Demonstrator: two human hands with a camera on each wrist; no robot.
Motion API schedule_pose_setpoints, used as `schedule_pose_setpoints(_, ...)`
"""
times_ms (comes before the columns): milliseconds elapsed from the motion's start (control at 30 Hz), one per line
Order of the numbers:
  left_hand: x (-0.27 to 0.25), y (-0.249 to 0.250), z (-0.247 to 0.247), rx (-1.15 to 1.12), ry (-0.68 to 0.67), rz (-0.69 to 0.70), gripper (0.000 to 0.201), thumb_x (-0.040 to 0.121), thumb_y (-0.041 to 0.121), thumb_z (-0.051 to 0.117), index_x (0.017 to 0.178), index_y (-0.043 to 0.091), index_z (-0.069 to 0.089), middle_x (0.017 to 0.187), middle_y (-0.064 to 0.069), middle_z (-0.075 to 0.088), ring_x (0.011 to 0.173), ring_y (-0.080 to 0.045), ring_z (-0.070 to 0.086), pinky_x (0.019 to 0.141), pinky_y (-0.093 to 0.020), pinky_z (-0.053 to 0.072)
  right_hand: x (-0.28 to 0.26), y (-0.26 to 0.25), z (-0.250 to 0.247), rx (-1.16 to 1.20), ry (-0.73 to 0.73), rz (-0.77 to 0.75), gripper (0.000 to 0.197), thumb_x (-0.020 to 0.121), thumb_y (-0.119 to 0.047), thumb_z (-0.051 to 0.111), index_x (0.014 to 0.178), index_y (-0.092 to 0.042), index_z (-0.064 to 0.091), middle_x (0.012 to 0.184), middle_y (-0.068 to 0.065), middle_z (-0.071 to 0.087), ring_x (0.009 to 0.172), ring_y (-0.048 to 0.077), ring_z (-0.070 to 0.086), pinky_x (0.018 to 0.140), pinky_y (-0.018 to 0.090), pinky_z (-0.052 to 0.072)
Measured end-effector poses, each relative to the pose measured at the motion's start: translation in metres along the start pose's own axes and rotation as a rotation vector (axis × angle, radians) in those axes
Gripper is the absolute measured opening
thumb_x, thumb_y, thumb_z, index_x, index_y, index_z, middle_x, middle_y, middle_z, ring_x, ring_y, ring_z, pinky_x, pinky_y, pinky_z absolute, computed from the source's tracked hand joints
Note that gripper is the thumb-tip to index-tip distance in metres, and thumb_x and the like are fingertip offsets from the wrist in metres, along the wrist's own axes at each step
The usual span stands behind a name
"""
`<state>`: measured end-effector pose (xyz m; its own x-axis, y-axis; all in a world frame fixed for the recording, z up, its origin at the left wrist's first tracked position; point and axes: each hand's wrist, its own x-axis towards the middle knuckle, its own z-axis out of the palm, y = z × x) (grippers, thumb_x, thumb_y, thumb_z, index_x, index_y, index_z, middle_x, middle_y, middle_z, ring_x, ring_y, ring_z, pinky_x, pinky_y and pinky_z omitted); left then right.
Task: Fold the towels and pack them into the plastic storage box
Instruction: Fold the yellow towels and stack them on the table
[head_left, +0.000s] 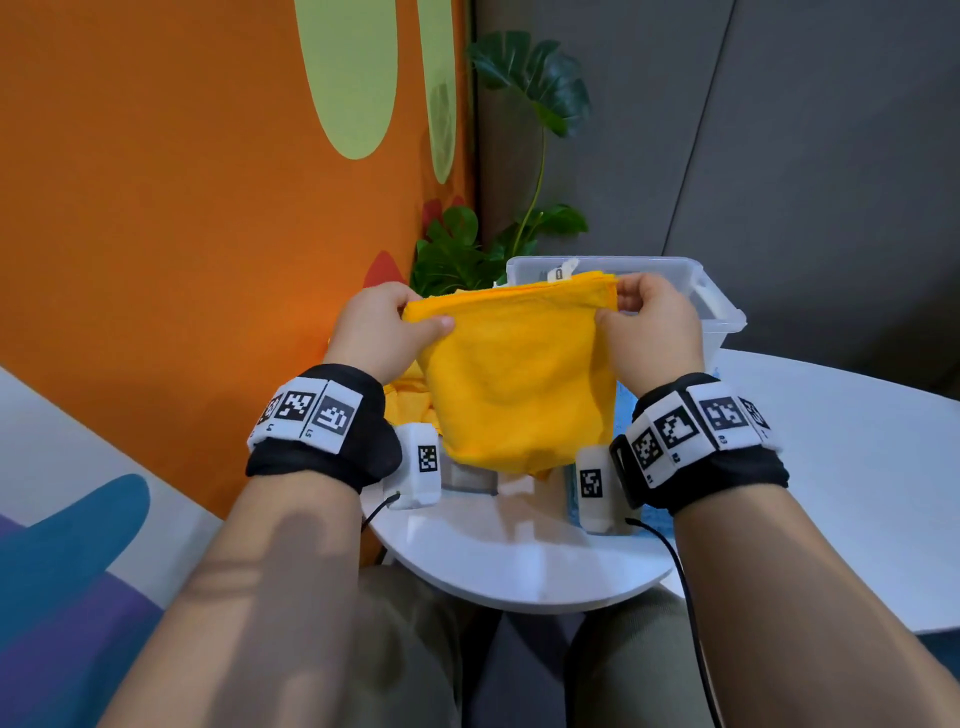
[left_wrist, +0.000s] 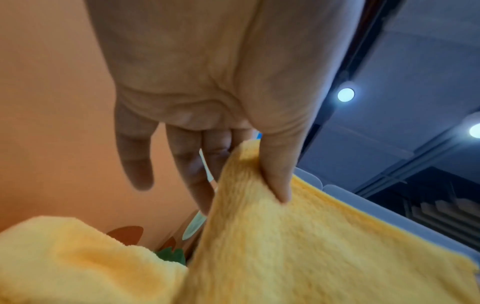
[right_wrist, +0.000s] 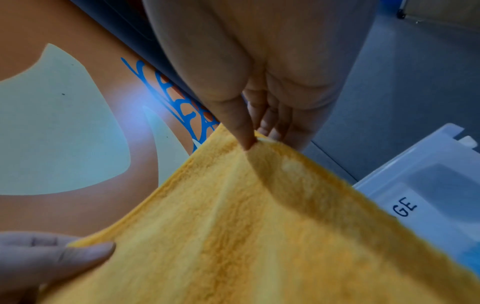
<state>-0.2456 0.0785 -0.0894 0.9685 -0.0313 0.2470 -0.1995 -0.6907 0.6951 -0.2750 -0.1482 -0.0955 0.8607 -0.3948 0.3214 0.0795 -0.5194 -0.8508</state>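
A yellow towel (head_left: 519, 374) hangs folded in the air above the white table, held up by both hands at its top corners. My left hand (head_left: 382, 325) pinches the top left corner between thumb and fingers; the left wrist view shows the thumb (left_wrist: 278, 174) pressed on the towel (left_wrist: 298, 246). My right hand (head_left: 649, 325) pinches the top right corner, thumb (right_wrist: 239, 127) on the towel (right_wrist: 259, 226). Behind the towel stands the clear plastic storage box (head_left: 717, 312), its inside mostly hidden. More yellow cloth (head_left: 408, 395) lies under my left wrist.
The round white table (head_left: 831, 467) holds the box at its far side. A green plant (head_left: 467, 249) stands behind the box on the left. An orange wall (head_left: 182, 234) is close on the left. A bit of blue cloth (head_left: 623, 410) shows by my right wrist.
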Motion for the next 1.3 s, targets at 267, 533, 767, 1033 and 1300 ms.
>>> schedule_pose_setpoints(267,-0.002,0.009,-0.001,-0.202,0.045,0.018,0.012,0.084,0.026,0.073,0.083,0.020,0.062,0.090,-0.009,0.068,0.088,-0.026,0.064,0.082,-0.050,0.053,0.001,0.009,0.002,-0.143,-0.083,0.075,0.017,0.086,-0.009,0.045,0.069,-0.013,0.043,0.062,0.000,0.039,0.055,0.013,0.035,0.050,0.026,0.026)
schedule_pose_setpoints(533,-0.001,0.010,0.005,-0.177,0.052,0.079,0.015,0.082,0.024,0.075,0.077,0.024,0.061,0.083,-0.005,0.068,0.082,-0.024,0.065,0.077,-0.048,0.055,-0.001,0.008,0.005,-0.218,-0.102,0.133,0.025,0.090,-0.008,0.045,0.112,-0.014,0.054,0.099,0.007,0.059,0.087,0.023,0.055,0.068,0.026,0.042)
schedule_pose_setpoints(767,-0.002,0.024,0.020,-0.044,-0.002,0.234,0.013,0.079,0.025,0.076,0.081,0.017,0.066,0.075,0.007,0.063,0.074,-0.013,0.057,0.068,-0.030,0.046,-0.006,-0.006,0.009,-0.359,-0.291,-0.218,0.076,0.080,-0.036,0.068,0.145,-0.024,0.031,0.148,-0.001,0.034,0.136,0.019,0.033,0.111,0.051,0.028)
schedule_pose_setpoints(1033,-0.004,0.030,0.024,-0.074,-0.070,0.288,0.017,0.079,0.027,0.076,0.086,0.014,0.067,0.080,0.001,0.066,0.073,-0.011,0.057,0.064,-0.028,0.045,-0.012,-0.019,0.014,-0.411,-0.383,-0.324,0.009,0.094,-0.031,0.048,0.091,-0.031,0.057,0.088,-0.004,0.061,0.090,0.021,0.058,0.082,0.040,0.048)
schedule_pose_setpoints(1300,-0.005,0.008,0.031,0.059,-0.374,0.142,0.032,0.085,0.023,0.071,0.113,0.026,0.056,0.101,0.006,0.063,0.092,-0.018,0.059,0.072,-0.030,0.046,-0.005,-0.025,0.006,-0.291,-0.121,-0.310,0.015,0.098,-0.032,0.043,0.097,-0.027,0.058,0.086,-0.007,0.057,0.089,0.021,0.058,0.085,0.045,0.048)
